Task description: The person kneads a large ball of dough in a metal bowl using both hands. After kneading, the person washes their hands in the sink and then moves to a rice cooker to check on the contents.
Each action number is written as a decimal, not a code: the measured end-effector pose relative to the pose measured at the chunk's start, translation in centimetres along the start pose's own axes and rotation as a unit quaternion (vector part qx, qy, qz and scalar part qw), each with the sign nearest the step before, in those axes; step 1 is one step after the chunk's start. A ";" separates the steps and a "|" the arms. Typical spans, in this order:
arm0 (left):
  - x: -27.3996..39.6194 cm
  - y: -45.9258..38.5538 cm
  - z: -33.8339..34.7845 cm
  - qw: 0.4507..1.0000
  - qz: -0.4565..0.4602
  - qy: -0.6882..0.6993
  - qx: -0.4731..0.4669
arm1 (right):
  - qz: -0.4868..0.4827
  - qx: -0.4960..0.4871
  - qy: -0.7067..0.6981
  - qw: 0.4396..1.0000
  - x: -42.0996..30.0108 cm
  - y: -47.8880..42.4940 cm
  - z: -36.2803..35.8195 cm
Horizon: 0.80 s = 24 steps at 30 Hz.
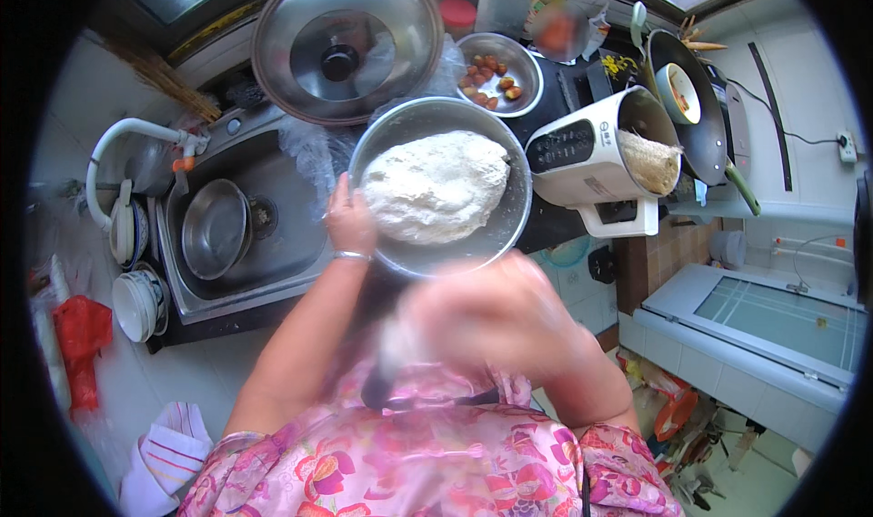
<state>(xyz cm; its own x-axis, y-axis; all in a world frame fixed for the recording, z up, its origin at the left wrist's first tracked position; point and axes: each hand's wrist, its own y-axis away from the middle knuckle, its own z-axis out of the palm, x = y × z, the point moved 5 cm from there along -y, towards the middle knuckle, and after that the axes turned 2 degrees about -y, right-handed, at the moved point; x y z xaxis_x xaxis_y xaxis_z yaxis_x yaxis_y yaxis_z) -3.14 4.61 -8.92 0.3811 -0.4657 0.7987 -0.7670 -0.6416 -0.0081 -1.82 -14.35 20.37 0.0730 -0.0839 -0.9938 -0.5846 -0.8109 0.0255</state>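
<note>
A large lump of floury white dough (440,186) lies in a round metal bowl (522,196) on the dark counter in front of me. My left hand (351,220), with a bracelet at the wrist, rests against the bowl's left side, its fingers at the rim. Raised between my body and the bowl's near rim, my right hand (477,309) is strongly blurred by motion. A pale, blurred shape shows at its fingers; whether it is something held cannot be told.
Left of the bowl is a steel sink (293,258) with metal basins (215,229). Behind stand a large pan lid (341,94) and a bowl of red dates (508,108). To the right are a white soymilk maker jug (580,169) and a wok (706,149).
</note>
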 end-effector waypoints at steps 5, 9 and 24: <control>0.4 0.0 -0.1 1.000 0.018 -0.002 0.004 | 0.183 0.113 0.423 0.880 21.1 -4.5 -1.6; 1.0 0.3 -0.7 0.999 0.036 -0.024 0.006 | 0.168 0.156 0.506 0.832 21.8 -7.8 -2.3; 1.0 0.2 -0.3 0.998 0.030 0.046 0.012 | 0.062 -0.110 0.606 0.785 21.3 -12.3 1.4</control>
<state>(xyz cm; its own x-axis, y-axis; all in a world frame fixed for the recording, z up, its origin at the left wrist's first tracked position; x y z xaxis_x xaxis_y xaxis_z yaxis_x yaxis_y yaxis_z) -3.05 4.15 -7.94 0.2860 -0.4467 0.8478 -0.7738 -0.6295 -0.0706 5.78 -5.40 -1.25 0.8200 -0.5517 -0.1526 -0.5037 -0.8221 0.2654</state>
